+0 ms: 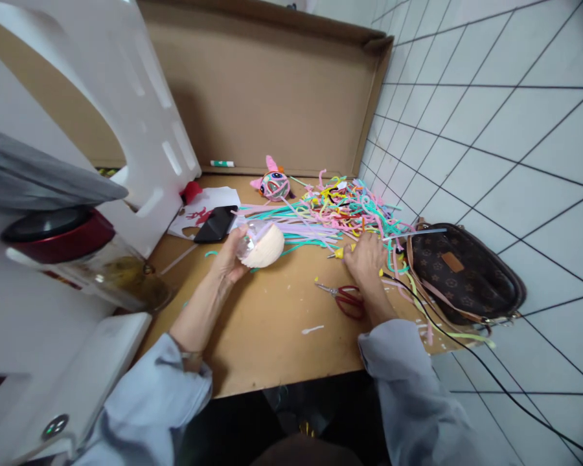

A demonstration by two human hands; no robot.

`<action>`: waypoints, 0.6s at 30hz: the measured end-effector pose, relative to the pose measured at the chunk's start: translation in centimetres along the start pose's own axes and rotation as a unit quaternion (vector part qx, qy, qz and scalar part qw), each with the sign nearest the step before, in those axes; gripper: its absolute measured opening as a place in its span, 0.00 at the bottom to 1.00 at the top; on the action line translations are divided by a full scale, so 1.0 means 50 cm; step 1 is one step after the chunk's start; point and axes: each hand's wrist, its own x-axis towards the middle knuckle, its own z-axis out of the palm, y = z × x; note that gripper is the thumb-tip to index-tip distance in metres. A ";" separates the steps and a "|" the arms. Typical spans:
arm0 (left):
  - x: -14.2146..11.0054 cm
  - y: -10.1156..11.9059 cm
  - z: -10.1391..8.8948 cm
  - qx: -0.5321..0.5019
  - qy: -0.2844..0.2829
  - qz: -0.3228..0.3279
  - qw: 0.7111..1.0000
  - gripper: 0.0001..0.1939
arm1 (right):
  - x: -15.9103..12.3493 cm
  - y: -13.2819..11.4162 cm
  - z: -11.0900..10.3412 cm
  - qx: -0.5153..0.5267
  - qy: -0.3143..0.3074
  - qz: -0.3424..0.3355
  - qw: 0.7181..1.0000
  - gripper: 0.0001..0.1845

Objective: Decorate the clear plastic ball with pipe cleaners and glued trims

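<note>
My left hand (pixel 232 255) is closed around a round ball (pixel 265 247), whose one side is cream and ribbed and the other clear and shiny with a lilac strip. My right hand (pixel 364 259) grips a small yellow hot glue gun (pixel 340 253), its metal tip pointing left toward the ball but apart from it. A pale glue stick (pixel 418 233) juts out behind that hand, and a black cord (pixel 447 333) runs off to the lower right. Red-handled scissors (pixel 348 301) lie just below my right hand.
Tangled coloured pipe cleaners (pixel 340 207) cover the table's back. Among them sits a finished-looking pink-eared ball figure (pixel 274 186). A black phone (pixel 216 224) lies on white paper at left, near a red-lidded jar (pixel 92 259). A brown patterned bag (pixel 466 268) stands against the tiled wall.
</note>
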 end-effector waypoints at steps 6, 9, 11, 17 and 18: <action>0.002 0.006 -0.004 -0.030 0.004 0.005 1.000 0.22 | -0.021 0.023 0.011 -0.116 -0.061 0.027 0.991 0.29; 0.004 0.006 -0.006 -0.037 0.015 -0.008 0.999 0.22 | -0.020 0.022 0.012 -0.131 -0.083 0.032 0.987 0.28; 0.005 0.004 -0.006 -0.049 0.012 -0.013 0.999 0.25 | -0.016 0.024 0.009 -0.133 -0.087 0.043 0.986 0.27; 0.006 -0.004 -0.004 -0.092 0.025 -0.022 0.995 0.24 | -0.001 0.033 -0.008 -0.041 -0.084 0.051 0.994 0.29; 0.006 -0.006 -0.004 -0.101 0.029 -0.020 0.994 0.23 | 0.001 0.031 -0.010 -0.011 -0.062 0.041 0.997 0.28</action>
